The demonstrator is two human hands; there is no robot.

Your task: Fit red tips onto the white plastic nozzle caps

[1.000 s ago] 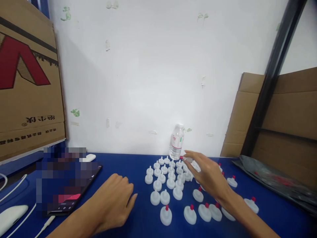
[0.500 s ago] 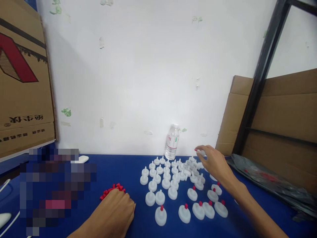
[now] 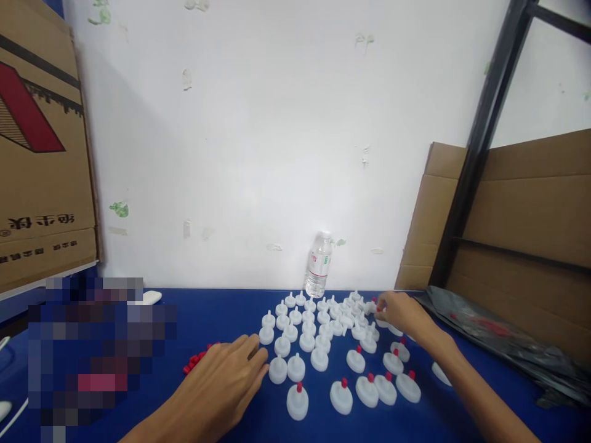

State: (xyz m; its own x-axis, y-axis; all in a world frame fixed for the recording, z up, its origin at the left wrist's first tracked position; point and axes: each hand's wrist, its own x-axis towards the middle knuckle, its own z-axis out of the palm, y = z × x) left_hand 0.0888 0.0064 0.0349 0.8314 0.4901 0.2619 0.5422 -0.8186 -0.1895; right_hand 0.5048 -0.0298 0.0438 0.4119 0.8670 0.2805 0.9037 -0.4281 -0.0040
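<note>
Several white plastic caps (image 3: 295, 332) stand in rows on the blue table (image 3: 217, 314); the caps in the near row (image 3: 367, 391) carry red tips. My right hand (image 3: 404, 312) is low at the far right of the cluster, its fingertips pinched on a white cap with a red tip (image 3: 372, 305). Resting palm down at the near left is my left hand (image 3: 221, 381), its fingers spread and reaching a plain white cap (image 3: 277, 370). A small heap of loose red tips (image 3: 194, 360) lies partly under that hand.
A clear water bottle (image 3: 318, 264) stands against the white wall. A large cardboard box (image 3: 41, 154) fills the left. Flattened cardboard (image 3: 521, 215), a black metal post (image 3: 480, 141) and a black plastic bag (image 3: 498, 338) are at the right. A blurred patch (image 3: 92, 351) covers the table's left.
My right hand has carried a red-tipped cap from the cluster's far middle to its far right and lowered it. My left hand slid right, fingers now stretched toward the plain caps.
</note>
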